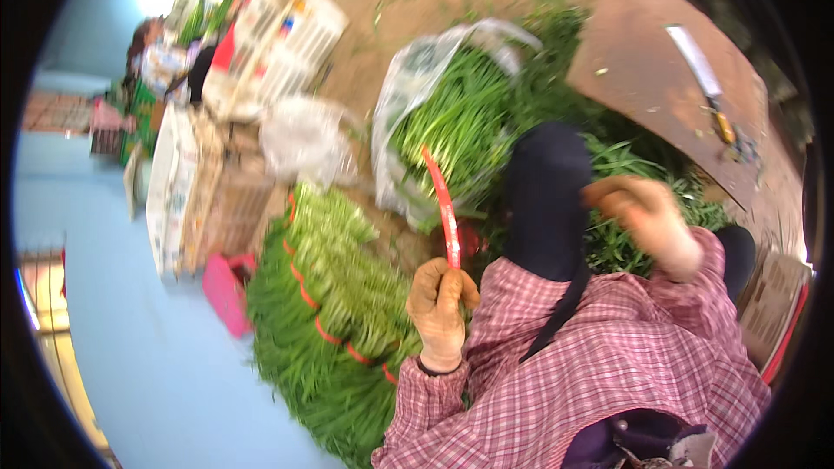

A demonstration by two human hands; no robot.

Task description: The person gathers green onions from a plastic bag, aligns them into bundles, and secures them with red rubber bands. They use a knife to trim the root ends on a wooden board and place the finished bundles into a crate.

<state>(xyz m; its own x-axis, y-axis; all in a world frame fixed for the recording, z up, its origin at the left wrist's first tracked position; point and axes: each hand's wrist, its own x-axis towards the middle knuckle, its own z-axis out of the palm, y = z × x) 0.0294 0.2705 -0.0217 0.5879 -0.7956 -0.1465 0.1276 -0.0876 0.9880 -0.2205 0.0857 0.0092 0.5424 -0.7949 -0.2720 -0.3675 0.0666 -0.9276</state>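
My left hand (445, 303) grips the lower end of a red printed tape strip (445, 205), which stands up from the fingers. Blurred by motion, my right hand (635, 212) is beside my dark-clad knee, over loose green stalks (622, 241); whether it holds anything cannot be told. Beyond the strip lies an open clear plastic bag (397, 88) of loose leafy greens (462, 104). Left of my left hand, several bundles of greens (339, 273) lie in a row, each bound with a red band (328, 331), their pale stems towards the bag.
A brown board (632, 45) at the upper right bears a knife (697, 65) with a yellow and black handle. White plastic crates (280, 45), a crumpled clear bag (306, 137) and a pink object (227, 293) are to the left, near a light blue wall (150, 365).
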